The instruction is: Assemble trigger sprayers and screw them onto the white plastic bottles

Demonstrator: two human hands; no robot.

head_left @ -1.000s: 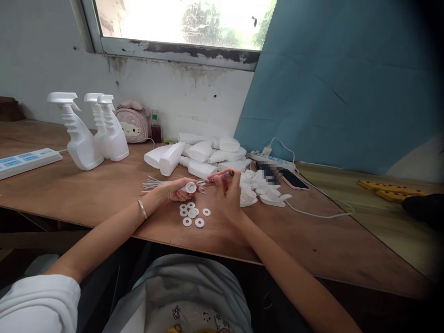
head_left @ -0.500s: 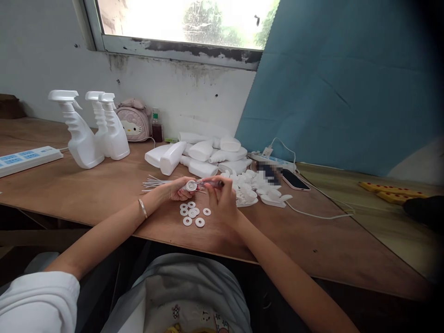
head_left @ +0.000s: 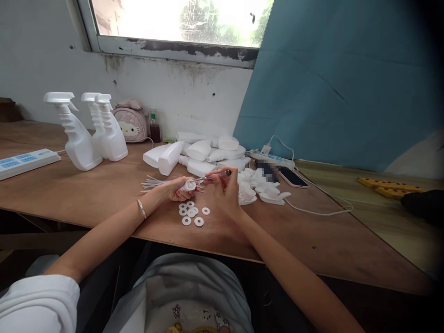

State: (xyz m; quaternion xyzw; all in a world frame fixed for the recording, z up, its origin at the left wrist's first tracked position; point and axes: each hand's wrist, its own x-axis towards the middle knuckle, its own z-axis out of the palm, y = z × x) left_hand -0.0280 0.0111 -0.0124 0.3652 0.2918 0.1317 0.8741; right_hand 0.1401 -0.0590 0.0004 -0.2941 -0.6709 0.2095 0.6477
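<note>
My left hand (head_left: 177,190) is closed around a white spray head (head_left: 189,185), its round open collar facing me; the rest of it is hidden by my fingers. My right hand (head_left: 227,190) grips the clear handle of a screwdriver (head_left: 218,175), held at a slant. The thin metal shaft points left toward the spray head, close to its upper edge; I cannot tell whether the tip touches it. Below my hands, several flat white washers (head_left: 186,221) lie on the brown table (head_left: 277,236). Thin white tubes (head_left: 150,183) lie behind my left wrist.
Behind my hands lie piled white bottles (head_left: 199,150); to their right, a heap of white spray heads (head_left: 265,190) and a phone (head_left: 293,176). Assembled spray bottles (head_left: 81,145) stand left, near a pink bag (head_left: 131,125) and a power strip (head_left: 27,162).
My right hand has drawn the screwdriver up and to the right, so more of its shaft and handle show. My left hand stays almost in place. The view has shifted slightly.
</note>
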